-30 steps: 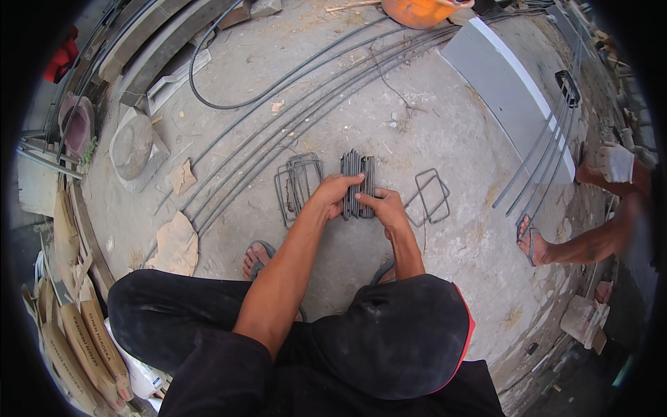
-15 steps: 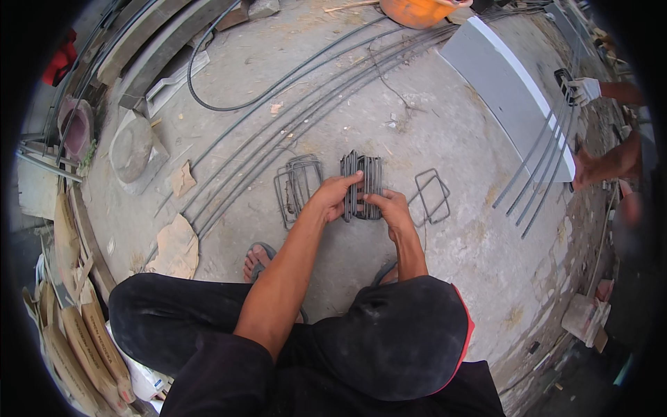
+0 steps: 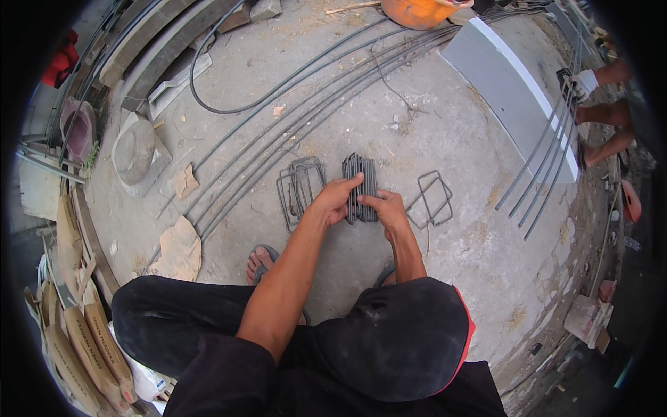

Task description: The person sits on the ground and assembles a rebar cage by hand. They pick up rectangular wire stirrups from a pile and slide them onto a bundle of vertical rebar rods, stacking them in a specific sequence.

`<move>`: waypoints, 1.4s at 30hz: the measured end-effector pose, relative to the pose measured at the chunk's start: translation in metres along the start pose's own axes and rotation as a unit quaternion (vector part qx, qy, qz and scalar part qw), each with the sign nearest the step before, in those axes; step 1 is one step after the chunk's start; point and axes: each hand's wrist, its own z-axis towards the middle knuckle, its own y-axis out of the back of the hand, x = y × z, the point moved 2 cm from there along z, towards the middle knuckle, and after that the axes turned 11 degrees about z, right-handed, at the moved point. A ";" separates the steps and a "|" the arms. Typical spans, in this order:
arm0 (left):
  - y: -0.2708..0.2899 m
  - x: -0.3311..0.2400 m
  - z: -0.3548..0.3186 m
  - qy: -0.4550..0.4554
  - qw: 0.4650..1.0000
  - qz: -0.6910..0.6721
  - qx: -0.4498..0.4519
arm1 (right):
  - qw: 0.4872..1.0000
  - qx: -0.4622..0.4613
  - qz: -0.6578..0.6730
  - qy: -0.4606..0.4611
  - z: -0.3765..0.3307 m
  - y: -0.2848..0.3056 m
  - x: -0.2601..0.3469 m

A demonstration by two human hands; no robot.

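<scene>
Between my two hands stands a bundle of bent steel rebar stirrups (image 3: 360,174), packed side by side. My left hand (image 3: 339,197) grips the bundle from its left side, thumb over the near bars. From the right, my right hand (image 3: 386,208) closes round it, thumb pressed on the bars; the fingers of both hands are partly hidden behind the metal. On the concrete left of the bundle lies a small group of loose rectangular stirrups (image 3: 299,184). To the right, a couple of overlapping stirrups (image 3: 432,200) lie flat.
Long rebar rods (image 3: 278,146) cross the floor diagonally. A grey panel (image 3: 504,90) lies at the right, where a co-worker's gloved hand (image 3: 586,83) is by several rods. An orange tub (image 3: 420,12) sits at the far side, a stone (image 3: 133,149) at left, paper sacks (image 3: 83,347) at lower left.
My hands have squeezed the stirrup bundle together; it is narrower, and my right hand has shifted slightly left. The co-worker's hand and legs at the right have moved.
</scene>
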 end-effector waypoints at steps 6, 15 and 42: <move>-0.010 -0.014 -0.018 0.003 0.999 0.005 -0.046 | 1.000 -0.027 0.015 0.003 0.002 0.018 -0.001; -0.007 -0.008 -0.010 -0.015 1.000 -0.014 0.019 | 0.999 0.012 -0.030 -0.010 0.003 -0.004 0.002; -0.003 -0.006 -0.007 -0.022 0.998 -0.045 0.029 | 0.995 -0.031 -0.067 0.063 0.015 0.011 -0.012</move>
